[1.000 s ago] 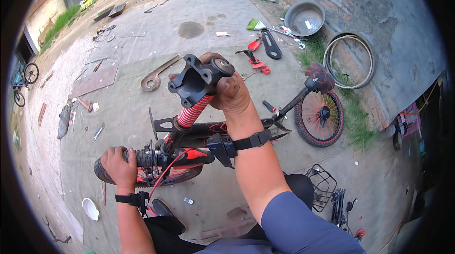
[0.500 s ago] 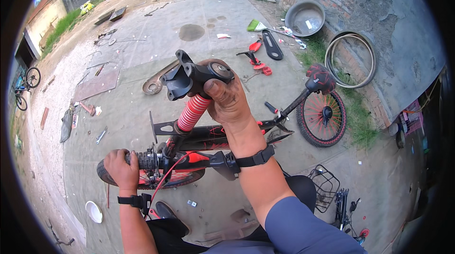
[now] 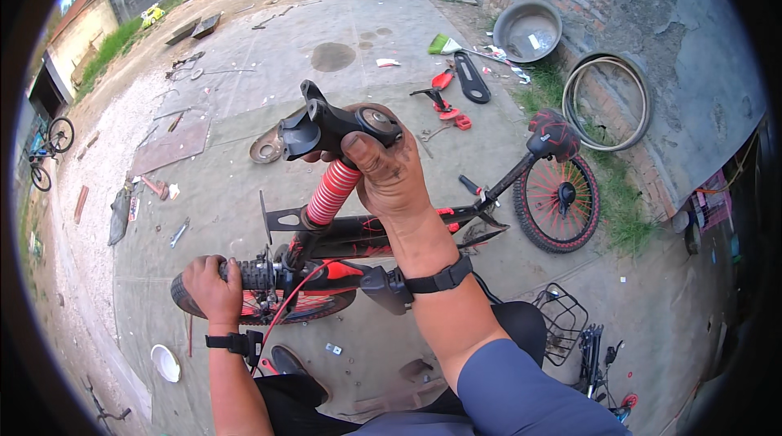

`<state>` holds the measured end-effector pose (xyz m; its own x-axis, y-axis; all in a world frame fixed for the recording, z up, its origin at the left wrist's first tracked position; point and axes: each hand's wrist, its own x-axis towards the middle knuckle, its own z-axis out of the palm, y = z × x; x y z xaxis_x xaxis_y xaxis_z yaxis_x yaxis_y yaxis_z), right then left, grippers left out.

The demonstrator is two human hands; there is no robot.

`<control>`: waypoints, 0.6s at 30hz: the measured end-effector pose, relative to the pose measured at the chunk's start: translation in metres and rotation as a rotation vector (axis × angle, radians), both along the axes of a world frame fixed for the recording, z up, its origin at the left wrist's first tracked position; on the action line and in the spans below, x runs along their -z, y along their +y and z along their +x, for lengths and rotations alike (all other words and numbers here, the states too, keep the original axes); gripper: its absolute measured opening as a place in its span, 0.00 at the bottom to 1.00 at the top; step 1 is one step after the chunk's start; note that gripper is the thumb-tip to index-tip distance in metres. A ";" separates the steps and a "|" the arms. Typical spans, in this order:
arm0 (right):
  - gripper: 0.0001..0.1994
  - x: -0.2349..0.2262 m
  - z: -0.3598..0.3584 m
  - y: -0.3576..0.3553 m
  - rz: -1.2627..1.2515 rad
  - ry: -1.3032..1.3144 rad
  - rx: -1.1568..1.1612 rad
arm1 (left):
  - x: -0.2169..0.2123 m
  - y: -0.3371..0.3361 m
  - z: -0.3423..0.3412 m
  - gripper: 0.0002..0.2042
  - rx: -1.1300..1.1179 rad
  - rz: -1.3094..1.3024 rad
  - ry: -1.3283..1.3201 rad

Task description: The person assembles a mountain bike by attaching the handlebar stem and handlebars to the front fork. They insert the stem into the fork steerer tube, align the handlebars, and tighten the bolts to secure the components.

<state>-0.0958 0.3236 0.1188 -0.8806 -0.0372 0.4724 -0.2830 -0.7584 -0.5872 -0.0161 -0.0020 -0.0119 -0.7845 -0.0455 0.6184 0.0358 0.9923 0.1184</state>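
The right hand [image 3: 389,171] is closed around the black handlebar stem [image 3: 330,133], its thumb laid along the near side and its fingers passing behind; the stem sits at the top of a red-and-white striped tube [image 3: 332,192], which leans up from the front of the bike frame [image 3: 375,234]; the stem's forked clamp end points to the left, with no handlebar in it. The left hand [image 3: 213,288] is curled over the front wheel [image 3: 184,297], fingers wrapped on the knobbly tyre and thumb on the side toward the frame; a red cable [image 3: 281,306] arcs down beside that wheel. The frame stretches right to a black saddle [image 3: 552,141] with red marks, just above the red-spoked rear wheel [image 3: 562,201].

On the floor [image 3: 244,184] past the stem lies a rusty ring-ended tool [image 3: 265,149], partly hidden behind it; a small spanner [image 3: 179,233] lies farther left, and a white bowl [image 3: 165,363] sits at the lower left; beyond the right hand are red parts [image 3: 448,113], a long black cover [image 3: 471,78] and a green-bristled broom [image 3: 444,44]; a grey basin [image 3: 528,33] and some hoops [image 3: 570,102] lean near the wall; a black wire rack [image 3: 562,318] lies near the person's knee.
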 end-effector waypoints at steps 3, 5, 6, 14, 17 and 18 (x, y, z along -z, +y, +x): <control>0.23 0.002 -0.002 0.000 0.009 0.000 0.012 | 0.001 0.000 0.000 0.10 -0.004 -0.001 -0.002; 0.23 0.002 -0.002 0.000 0.002 0.008 0.010 | 0.000 0.001 0.000 0.09 -0.006 0.000 -0.003; 0.23 0.003 -0.002 0.001 -0.002 0.013 0.009 | 0.001 0.002 0.000 0.09 -0.005 0.004 -0.003; 0.28 0.018 -0.007 0.002 0.110 0.060 -0.021 | 0.004 -0.001 -0.001 0.09 -0.023 -0.001 -0.033; 0.28 0.024 -0.004 0.007 0.150 0.056 -0.052 | 0.004 -0.002 -0.002 0.09 -0.016 0.005 -0.059; 0.26 0.021 -0.001 0.008 0.134 0.039 -0.076 | 0.003 -0.002 -0.002 0.09 -0.022 0.019 -0.086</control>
<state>-0.0971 0.3314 0.0978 -0.8540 -0.1680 0.4924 -0.2522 -0.6940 -0.6744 -0.0184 -0.0043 -0.0149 -0.8332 -0.0741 0.5480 0.0034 0.9903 0.1391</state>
